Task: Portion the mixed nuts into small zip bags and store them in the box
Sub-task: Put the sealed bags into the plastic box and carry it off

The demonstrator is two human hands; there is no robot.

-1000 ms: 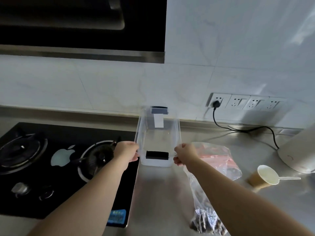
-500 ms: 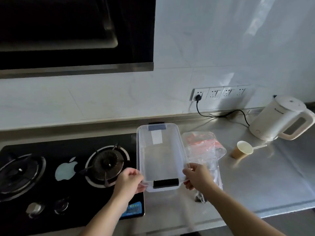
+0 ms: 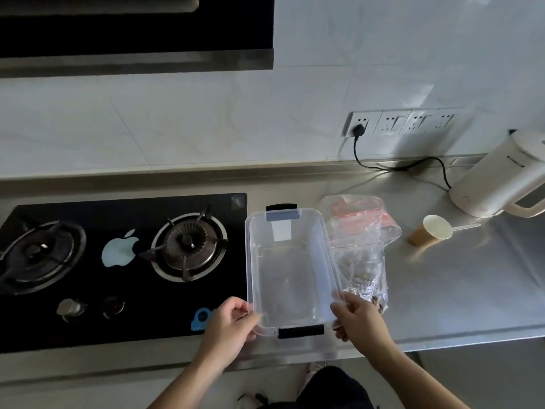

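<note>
- The box (image 3: 290, 270), clear rectangular plastic with black latches at its near and far ends, sits on the steel counter (image 3: 460, 290) just right of the black gas hob (image 3: 118, 261); nothing shows inside it.
- Left hand (image 3: 228, 327) grips its near-left corner; right hand (image 3: 358, 323) grips its near-right corner.
- Touching its right side lies a crinkled clear bag of nuts (image 3: 362, 270), under a packet of zip bags (image 3: 358, 222).
- Further right: a brown paper cup (image 3: 429, 233), tipped over, and a white kettle (image 3: 498, 181).

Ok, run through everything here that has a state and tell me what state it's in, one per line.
box: lid on, held at its near corners
left hand: grips the box's near left corner
right hand: grips the box's near right corner
bag of nuts: lying flat beside the box
paper cup: tipped on its side
plug: in the socket
burners: unlit
</note>
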